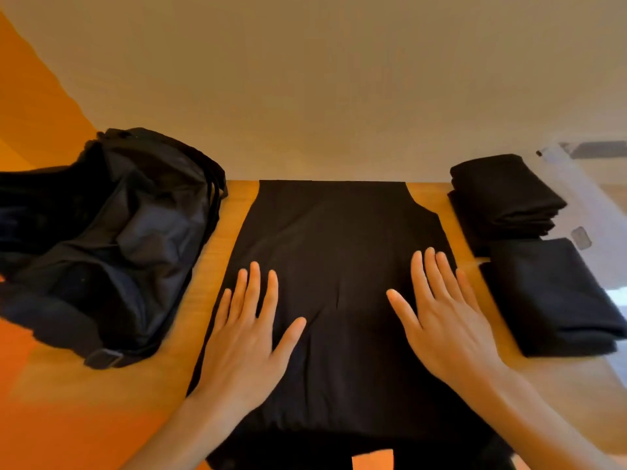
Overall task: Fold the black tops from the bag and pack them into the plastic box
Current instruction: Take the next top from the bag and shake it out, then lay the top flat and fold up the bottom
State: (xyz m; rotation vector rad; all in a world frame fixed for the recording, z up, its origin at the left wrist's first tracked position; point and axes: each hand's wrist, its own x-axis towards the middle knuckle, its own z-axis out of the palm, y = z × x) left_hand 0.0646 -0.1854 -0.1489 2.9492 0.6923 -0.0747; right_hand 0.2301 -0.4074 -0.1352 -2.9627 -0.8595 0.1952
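Top point(334, 228) lies lengthwise, near to far, left hand point(245, 344) and right hand point(447, 329) flat-fingered on it.

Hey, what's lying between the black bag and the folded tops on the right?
The head view shows one black top spread flat, left hand and right hand resting on it, with bare table on each side.

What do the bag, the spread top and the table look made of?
Bag: thin synthetic weave, probably nylon; slight sheen, crisp crumples.
Top: soft matte knit, perhaps cotton; lies limp with shallow creases.
Table: wood or wood-look laminate; warm, smooth, faint grain.
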